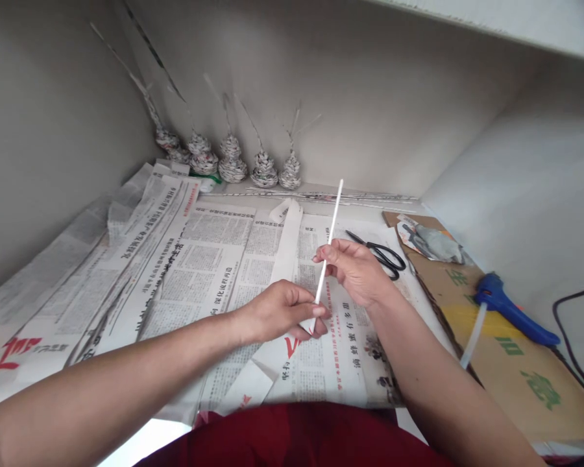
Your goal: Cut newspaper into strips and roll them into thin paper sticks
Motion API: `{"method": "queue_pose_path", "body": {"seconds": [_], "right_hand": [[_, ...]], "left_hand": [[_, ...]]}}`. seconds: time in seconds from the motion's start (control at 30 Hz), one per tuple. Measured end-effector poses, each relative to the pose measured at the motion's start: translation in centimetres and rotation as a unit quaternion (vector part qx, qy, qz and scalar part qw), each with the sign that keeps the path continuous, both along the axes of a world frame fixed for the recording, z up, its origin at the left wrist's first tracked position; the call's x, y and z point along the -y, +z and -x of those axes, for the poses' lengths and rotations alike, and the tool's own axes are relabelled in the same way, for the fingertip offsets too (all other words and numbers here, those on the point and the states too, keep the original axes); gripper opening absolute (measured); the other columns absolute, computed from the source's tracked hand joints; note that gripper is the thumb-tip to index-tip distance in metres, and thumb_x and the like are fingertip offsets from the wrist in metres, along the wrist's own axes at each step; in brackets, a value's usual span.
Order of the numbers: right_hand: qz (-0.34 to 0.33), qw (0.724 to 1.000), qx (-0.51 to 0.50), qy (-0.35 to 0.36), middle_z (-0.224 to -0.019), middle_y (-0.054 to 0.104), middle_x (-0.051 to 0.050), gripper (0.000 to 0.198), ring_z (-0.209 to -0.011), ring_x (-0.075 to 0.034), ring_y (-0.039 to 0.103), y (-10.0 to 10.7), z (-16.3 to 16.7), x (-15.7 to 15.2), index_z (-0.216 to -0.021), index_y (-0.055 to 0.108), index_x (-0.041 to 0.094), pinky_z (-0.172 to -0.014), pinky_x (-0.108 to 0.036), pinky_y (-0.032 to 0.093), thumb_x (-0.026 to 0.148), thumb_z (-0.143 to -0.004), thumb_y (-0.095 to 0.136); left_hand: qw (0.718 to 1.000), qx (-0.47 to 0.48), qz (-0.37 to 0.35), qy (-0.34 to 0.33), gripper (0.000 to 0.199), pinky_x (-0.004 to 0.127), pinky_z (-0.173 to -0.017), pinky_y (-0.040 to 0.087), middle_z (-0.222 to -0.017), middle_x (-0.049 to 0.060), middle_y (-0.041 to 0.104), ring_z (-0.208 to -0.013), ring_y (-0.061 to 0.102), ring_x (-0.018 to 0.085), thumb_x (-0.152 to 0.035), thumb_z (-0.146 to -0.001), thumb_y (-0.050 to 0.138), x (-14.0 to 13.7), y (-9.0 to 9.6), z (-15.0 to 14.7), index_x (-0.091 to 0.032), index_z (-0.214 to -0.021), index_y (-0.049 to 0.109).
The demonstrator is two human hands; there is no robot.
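Observation:
A thin white rolled paper stick (335, 211) slants upward between my two hands. My left hand (292, 311) pinches its lower end, where the paper is wider and a bit of red print shows. Higher up, my right hand (353, 266) grips the stick between thumb and fingers. Beneath both hands lie newspaper sheets (209, 266) covering the table. A loose paper strip (288, 240) rests on the newspaper just beyond my left hand, and another folded strip (250, 387) lies near the table's front edge. Black-handled scissors (389, 256) sit right behind my right hand.
Several woven paper gourd shapes (232, 160) stand along the back wall, beside long thin paper sticks (321, 196). Stacked newspaper strips (141, 227) lie at left. On the right, a cardboard piece (491, 383) carries a blue glue gun (513, 311) with a cord. A shelf edge (516, 32) overhangs above.

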State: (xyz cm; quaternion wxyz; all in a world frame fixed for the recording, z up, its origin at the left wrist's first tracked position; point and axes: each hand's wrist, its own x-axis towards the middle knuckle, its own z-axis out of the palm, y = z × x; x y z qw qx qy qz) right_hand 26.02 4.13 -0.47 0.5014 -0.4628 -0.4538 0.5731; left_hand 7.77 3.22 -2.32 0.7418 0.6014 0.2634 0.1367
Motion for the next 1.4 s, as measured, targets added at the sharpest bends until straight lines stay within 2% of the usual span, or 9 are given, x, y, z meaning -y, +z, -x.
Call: {"method": "queue_pose_path", "body": {"seconds": [0.13,0.33,0.47,0.67,0.83,0.97,1.13,1.3,1.4], "right_hand": [[-0.004,0.997,0.019,0.075,-0.089,0.069,-0.004,0.024,-0.082,-0.016,0.059,0.04,0.01,0.06,-0.08,0.074,0.02,-0.069,-0.029,0.042,0.044,-0.077,0.071],[0.008,1.0,0.009,0.009,-0.075,0.066,-0.002,0.023,-0.074,-0.015,0.057,-0.12,-0.12,-0.09,-0.071,0.071,0.021,-0.065,-0.028,0.042,0.043,-0.071,0.076],[0.003,0.996,0.02,0.093,-0.088,0.069,-0.005,0.026,-0.083,-0.017,0.059,0.07,-0.38,-0.04,-0.083,0.075,0.021,-0.07,-0.03,0.043,0.045,-0.078,0.068],[0.004,1.0,0.022,0.009,-0.077,0.068,-0.001,0.02,-0.075,-0.015,0.058,-0.04,-0.28,-0.16,-0.071,0.072,0.022,-0.065,-0.029,0.041,0.041,-0.069,0.078],[0.0,0.997,0.03,0.076,-0.089,0.07,-0.004,0.021,-0.083,-0.017,0.059,0.11,-0.3,-0.03,-0.079,0.075,0.022,-0.07,-0.031,0.042,0.042,-0.074,0.073],[0.001,0.999,0.033,0.02,-0.08,0.068,-0.001,0.017,-0.074,-0.014,0.057,0.16,-0.34,0.01,-0.073,0.073,0.023,-0.066,-0.029,0.041,0.039,-0.072,0.076],[-0.005,0.992,0.06,0.109,-0.091,0.07,-0.005,0.023,-0.087,-0.018,0.06,0.22,-0.19,0.11,-0.083,0.075,0.021,-0.072,-0.031,0.043,0.043,-0.076,0.071],[0.013,0.999,0.035,0.022,-0.075,0.067,0.0,0.019,-0.069,-0.013,0.056,-0.05,-0.1,-0.04,-0.07,0.07,0.021,-0.066,-0.029,0.042,0.039,-0.07,0.077],[0.0,0.997,0.036,0.07,-0.087,0.069,-0.003,0.023,-0.078,-0.015,0.058,0.0,-0.17,-0.04,-0.079,0.074,0.021,-0.069,-0.03,0.043,0.044,-0.078,0.069]], "left_hand": [[1.0,-0.001,0.002,0.014,0.029,0.033,-0.075,0.057,-0.088,0.008,0.07,-0.088,0.065,0.018,-0.038,-0.087,0.058,-0.01,0.02,0.0,-0.012,-0.09,0.071],[1.0,-0.009,0.023,-0.008,0.03,0.032,-0.07,0.057,-0.084,0.007,0.07,-0.08,0.065,0.017,-0.041,-0.085,0.059,0.17,0.07,0.0,-0.013,-0.092,0.07],[1.0,-0.006,0.023,0.014,0.031,0.032,-0.071,0.056,-0.084,0.007,0.07,-0.082,0.065,0.017,-0.042,-0.084,0.06,0.14,0.19,-0.04,-0.013,-0.086,0.07],[1.0,-0.02,0.012,-0.003,0.033,0.033,-0.074,0.056,-0.086,0.007,0.071,-0.086,0.066,0.018,-0.044,-0.085,0.058,0.1,0.17,0.04,-0.014,-0.091,0.07],[1.0,-0.02,0.012,0.01,0.032,0.034,-0.074,0.056,-0.086,0.007,0.07,-0.087,0.066,0.019,-0.042,-0.085,0.059,0.04,0.34,0.07,-0.013,-0.09,0.07],[1.0,-0.015,0.014,-0.002,0.032,0.033,-0.074,0.056,-0.088,0.007,0.071,-0.085,0.066,0.018,-0.043,-0.086,0.058,0.09,0.27,0.08,-0.014,-0.091,0.07],[0.999,-0.021,0.024,0.017,0.031,0.032,-0.074,0.056,-0.087,0.007,0.071,-0.086,0.066,0.018,-0.044,-0.085,0.059,0.02,0.24,0.1,-0.014,-0.089,0.069],[1.0,-0.007,0.018,-0.003,0.031,0.034,-0.072,0.057,-0.088,0.009,0.071,-0.086,0.067,0.02,-0.041,-0.085,0.059,0.02,0.14,0.03,-0.013,-0.092,0.07],[1.0,-0.007,0.016,0.007,0.031,0.035,-0.073,0.057,-0.086,0.009,0.071,-0.088,0.067,0.021,-0.04,-0.086,0.058,0.03,0.18,0.01,-0.012,-0.092,0.07]]}}
